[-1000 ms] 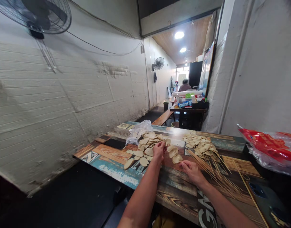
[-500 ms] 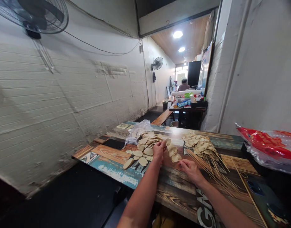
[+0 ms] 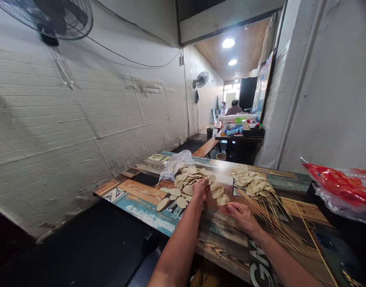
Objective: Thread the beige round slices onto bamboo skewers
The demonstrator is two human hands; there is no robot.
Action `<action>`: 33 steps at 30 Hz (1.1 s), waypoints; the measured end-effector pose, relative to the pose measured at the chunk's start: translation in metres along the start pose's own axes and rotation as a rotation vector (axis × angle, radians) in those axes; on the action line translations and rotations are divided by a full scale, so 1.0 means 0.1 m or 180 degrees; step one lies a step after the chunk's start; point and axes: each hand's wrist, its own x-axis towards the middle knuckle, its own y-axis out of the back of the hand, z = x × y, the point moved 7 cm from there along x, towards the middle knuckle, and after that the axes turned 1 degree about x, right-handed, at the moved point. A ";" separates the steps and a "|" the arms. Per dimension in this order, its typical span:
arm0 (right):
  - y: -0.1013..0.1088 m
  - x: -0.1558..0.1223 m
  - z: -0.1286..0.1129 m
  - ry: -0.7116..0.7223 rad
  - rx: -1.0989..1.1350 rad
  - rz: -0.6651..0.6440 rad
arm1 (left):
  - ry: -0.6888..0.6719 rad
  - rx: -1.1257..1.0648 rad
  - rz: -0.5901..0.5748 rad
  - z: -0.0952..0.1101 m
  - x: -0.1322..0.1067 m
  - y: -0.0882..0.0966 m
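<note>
As nothing was added, the unextended slice row point(image 3: 218, 191) beside the loose pile point(image 3: 189, 176) is pinched endwise by left fingers point(image 3: 204, 183) and right fingers point(image 3: 233, 206).

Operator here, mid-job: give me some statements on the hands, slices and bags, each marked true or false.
1. The left hand is at the far end of the row of slices. True.
2. The right hand is far from the row. False: its fingers are at the row's near end.
3. The clear bag is by the left pile. True.
4. The red bag is left of the left hand. False: it is at the far right.
</note>
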 end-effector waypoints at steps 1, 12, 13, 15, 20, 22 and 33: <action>0.00 0.00 0.00 0.0012 0.0026 0.0012 | 0.0020 -0.0017 0.0023 -0.01 0.01 0.01; 0.04 -0.03 -0.17 0.0064 -0.0180 0.0163 | 0.0169 -0.0025 0.0001 -0.12 0.09 0.02; 0.04 -0.03 -0.18 0.0069 -0.0203 0.0164 | 0.0188 -0.0027 -0.0017 -0.13 0.09 0.02; 0.04 -0.03 -0.21 0.0082 -0.0254 0.0161 | 0.0206 -0.0039 -0.0051 -0.13 0.09 0.02; 0.05 -0.01 -0.24 0.0139 -0.0416 0.0223 | 0.0225 -0.0106 -0.0063 -0.12 0.08 0.00; 0.04 0.00 -0.24 0.0136 -0.0397 0.0210 | 0.0201 -0.0266 0.0016 -0.09 0.06 -0.01; -0.01 -0.01 -0.22 -0.0005 -0.0240 -0.0018 | 0.0129 -0.0357 -0.0902 -0.05 -0.01 -0.19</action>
